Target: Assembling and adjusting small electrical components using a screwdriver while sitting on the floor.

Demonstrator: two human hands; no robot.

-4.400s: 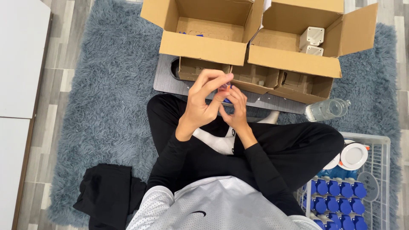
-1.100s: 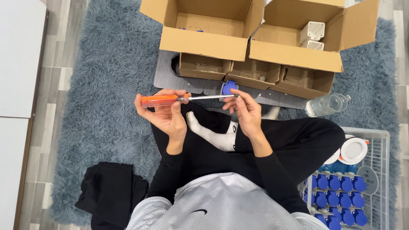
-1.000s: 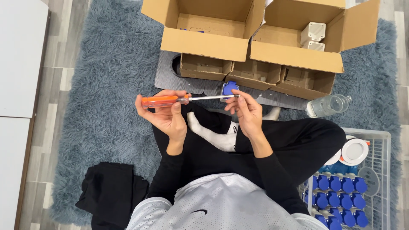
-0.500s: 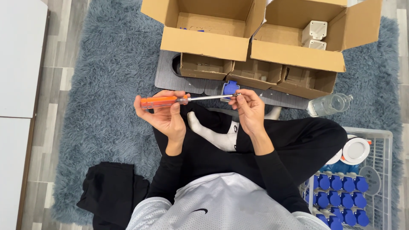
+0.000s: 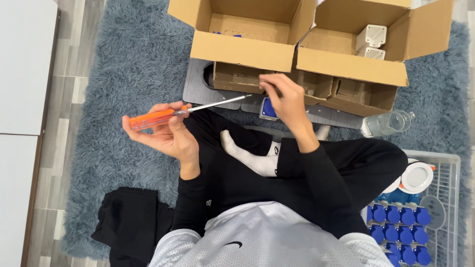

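Observation:
My left hand (image 5: 168,132) holds an orange-handled screwdriver (image 5: 157,117) whose metal shaft points right and slightly up. My right hand (image 5: 284,96) hovers past the shaft's tip, fingers curled together, above a small blue part (image 5: 267,108) lying on a grey slatted board (image 5: 198,89). I cannot tell whether the right fingers pinch anything. I sit cross-legged on a blue-grey shaggy rug (image 5: 123,74).
Two open cardboard boxes (image 5: 237,47) (image 5: 356,64) stand ahead; the right one holds white square parts (image 5: 371,38). A clear plastic bottle (image 5: 388,122) lies at the right. A white wire basket (image 5: 443,198) holds several blue parts and a round white fixture (image 5: 416,177). Black cloth (image 5: 131,225) lies left.
My right hand has let go of the screwdriver's tip and moved right and up toward the boxes. The left hand tilted the screwdriver slightly, handle lower.

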